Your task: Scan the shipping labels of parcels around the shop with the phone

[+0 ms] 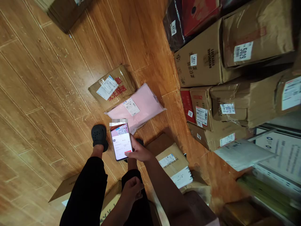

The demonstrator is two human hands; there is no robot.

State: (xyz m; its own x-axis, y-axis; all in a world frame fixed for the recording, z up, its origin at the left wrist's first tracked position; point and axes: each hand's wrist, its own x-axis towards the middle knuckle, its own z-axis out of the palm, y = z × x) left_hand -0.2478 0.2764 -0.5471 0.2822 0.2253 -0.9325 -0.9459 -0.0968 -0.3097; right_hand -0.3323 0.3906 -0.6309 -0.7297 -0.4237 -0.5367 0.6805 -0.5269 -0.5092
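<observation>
My right hand (139, 151) grips a smartphone (121, 142), its thumb over the lower part of the lit screen. On that screen are a camera picture of a label, lines of text and a red button. Just beyond the phone, a pink plastic mailer (147, 103) with a white shipping label (131, 106) lies on the floor. Touching its far side is a taped cardboard box (125, 80) with red print and a label. My left hand (133, 189) hangs near my right leg, fingers curled in, with nothing visible in them.
Stacked, labelled cartons (199, 66) line the right side. A grey plastic mailer (244, 153) lies by a metal rack at the right. More boxes (166, 153) stand close to my right leg, and another carton (66, 12) is at the top left. Wood-look floor (42, 94) spreads to the left.
</observation>
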